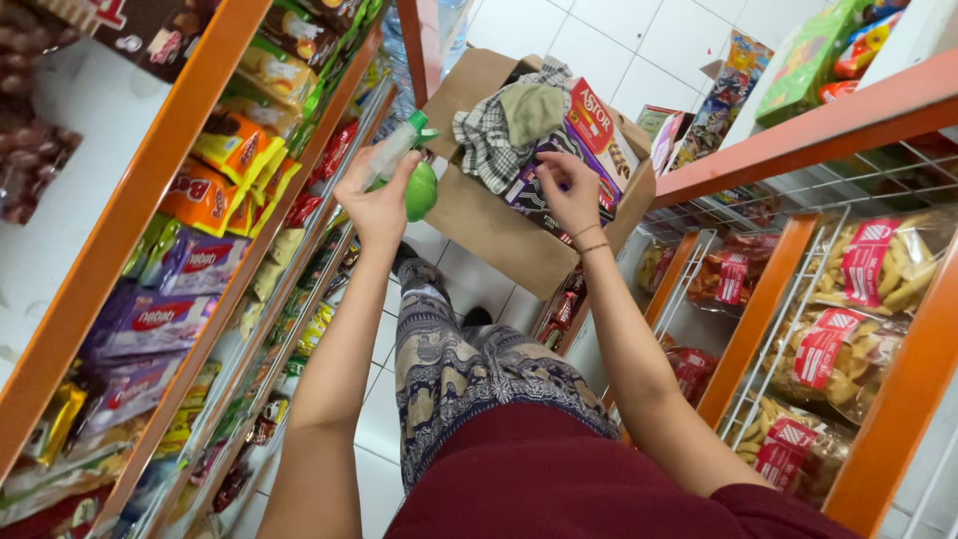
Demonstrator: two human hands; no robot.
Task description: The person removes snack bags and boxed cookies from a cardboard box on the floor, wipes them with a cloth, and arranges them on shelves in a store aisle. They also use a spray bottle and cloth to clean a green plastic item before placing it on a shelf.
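Here the left hand (377, 205) grips a green spray bottle (411, 178); the right hand (567, 192), fingers loose, touches the dark packet (534, 190).

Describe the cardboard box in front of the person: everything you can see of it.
The cardboard box is plain brown, open at the top, one flap raised at the back. It sits low in the aisle between the shelves, over the white tiled floor; what supports it is hidden. Inside lie a checked cloth, a greenish cloth and snack packs. The right hand reaches into it, fingers on a dark pack.
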